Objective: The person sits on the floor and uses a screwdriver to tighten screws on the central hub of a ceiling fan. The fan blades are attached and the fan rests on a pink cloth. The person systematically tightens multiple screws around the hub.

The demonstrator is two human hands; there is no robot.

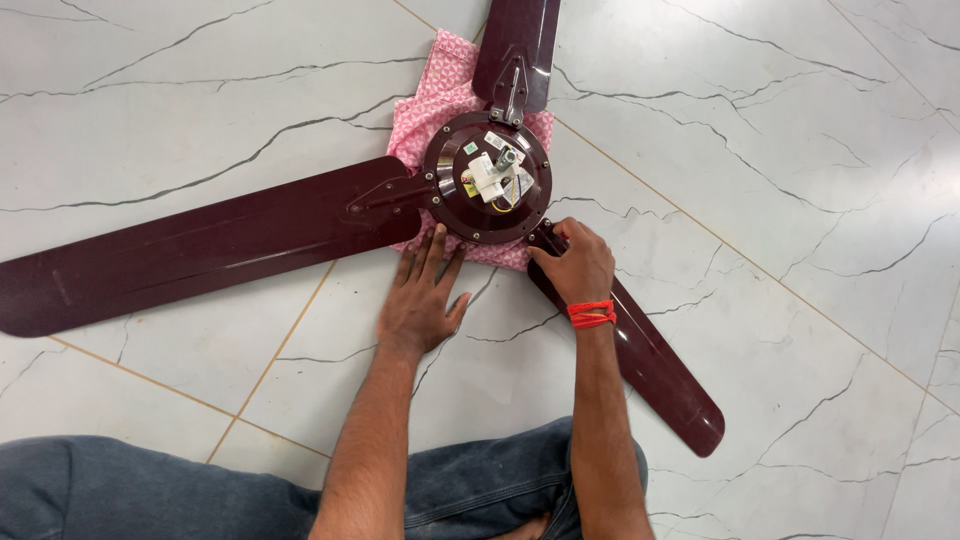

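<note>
A dark maroon ceiling fan lies upside down on the floor, its round motor hub [487, 180] resting on a pink patterned cloth [436, 96]. Three blades spread out: one long blade to the left [190, 248], one toward the top [518, 45], one toward the lower right [660, 370]. My left hand [422, 297] lies flat on the floor, fingers spread, fingertips touching the cloth and the hub's lower edge. My right hand [574, 262], with a red thread band at the wrist, is closed around the root of the lower-right blade where it joins the hub.
The floor is white marble-look tile [780, 150] with dark veins and thin grout lines. My legs in blue jeans [150, 490] lie along the bottom edge. White wiring parts sit in the hub's centre.
</note>
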